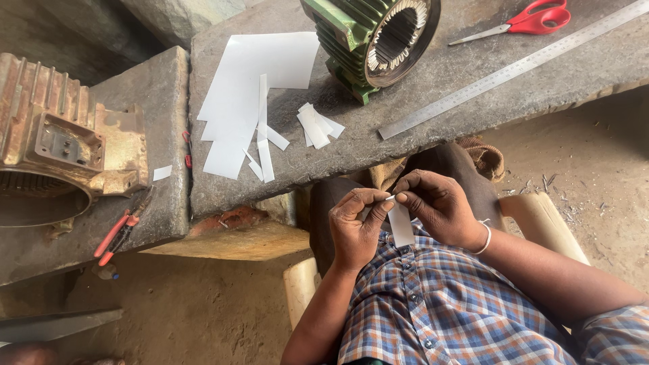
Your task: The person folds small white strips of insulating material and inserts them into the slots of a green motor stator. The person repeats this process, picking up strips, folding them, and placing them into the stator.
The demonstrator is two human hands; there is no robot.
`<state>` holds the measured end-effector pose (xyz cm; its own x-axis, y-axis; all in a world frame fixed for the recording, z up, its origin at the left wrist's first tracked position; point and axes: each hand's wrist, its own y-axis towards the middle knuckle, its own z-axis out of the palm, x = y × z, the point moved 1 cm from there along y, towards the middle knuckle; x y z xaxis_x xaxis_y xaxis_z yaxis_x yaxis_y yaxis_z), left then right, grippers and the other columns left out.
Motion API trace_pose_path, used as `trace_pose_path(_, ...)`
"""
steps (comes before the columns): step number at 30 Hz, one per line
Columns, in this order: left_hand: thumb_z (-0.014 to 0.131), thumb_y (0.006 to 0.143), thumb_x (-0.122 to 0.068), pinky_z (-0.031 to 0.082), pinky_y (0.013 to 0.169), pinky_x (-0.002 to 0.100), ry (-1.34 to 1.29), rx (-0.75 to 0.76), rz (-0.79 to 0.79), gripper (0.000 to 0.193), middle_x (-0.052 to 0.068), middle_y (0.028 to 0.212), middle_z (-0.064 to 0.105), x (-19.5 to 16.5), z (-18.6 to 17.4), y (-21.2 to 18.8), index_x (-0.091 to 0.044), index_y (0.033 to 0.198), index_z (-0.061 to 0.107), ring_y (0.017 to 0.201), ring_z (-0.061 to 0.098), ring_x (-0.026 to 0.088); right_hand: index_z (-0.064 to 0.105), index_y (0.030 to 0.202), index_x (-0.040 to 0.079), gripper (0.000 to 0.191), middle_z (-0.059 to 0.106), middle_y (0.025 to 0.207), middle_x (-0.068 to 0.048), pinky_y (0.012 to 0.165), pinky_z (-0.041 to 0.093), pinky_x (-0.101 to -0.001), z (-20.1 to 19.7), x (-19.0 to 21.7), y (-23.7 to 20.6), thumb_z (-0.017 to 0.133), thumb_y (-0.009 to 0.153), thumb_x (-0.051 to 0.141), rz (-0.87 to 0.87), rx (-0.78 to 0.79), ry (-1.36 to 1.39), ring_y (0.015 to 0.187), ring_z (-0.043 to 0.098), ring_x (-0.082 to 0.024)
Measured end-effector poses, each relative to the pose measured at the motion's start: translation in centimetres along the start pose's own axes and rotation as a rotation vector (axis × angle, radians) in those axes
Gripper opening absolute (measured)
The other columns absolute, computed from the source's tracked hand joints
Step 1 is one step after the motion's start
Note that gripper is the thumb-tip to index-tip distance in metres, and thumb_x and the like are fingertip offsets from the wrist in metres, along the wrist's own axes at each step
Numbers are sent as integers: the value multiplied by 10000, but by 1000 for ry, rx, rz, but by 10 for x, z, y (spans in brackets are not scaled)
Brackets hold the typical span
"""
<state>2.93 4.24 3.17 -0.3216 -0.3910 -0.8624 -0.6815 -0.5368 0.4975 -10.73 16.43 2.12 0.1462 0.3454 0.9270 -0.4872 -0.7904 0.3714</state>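
Both hands, left hand and right hand, pinch a white paper strip by its top end, fingers closed, letting it hang over the lap below the stone bench.

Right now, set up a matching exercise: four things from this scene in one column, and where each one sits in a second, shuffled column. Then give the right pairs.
Things:
1. scissors
2. steel ruler
3. paper strip
4. pliers

Places:
A. held between the left hand and right hand
B. lying on the left slab, below the rusty motor casing
C. at the top right of the stone bench, beyond the ruler
D. lying slantwise on the bench, right of the green motor body

Pairs: 1-C, 2-D, 3-A, 4-B
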Motion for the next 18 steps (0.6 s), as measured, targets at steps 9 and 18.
trace_pose_path(9,743,991,-44,522,728,190,-321,112,-254,47,12,924,711,25,-10,-2,-22,1031,730,829,637,53,673,1084,-26,223,702,939,-40,784,570,-264,-6,-11,8,654,1008,182,244,180,325,871,653,-80)
trace_pose_path(18,716,995,-38,553,817,222,-590,99,-401,46,36,938,742,39,-7,1,-10,1028,733,877,667,83,697,1063,-11,222,702,879,-39,713,564,-278,-8,-32,8,663,1013,203,368,150,469,785,657,-105)
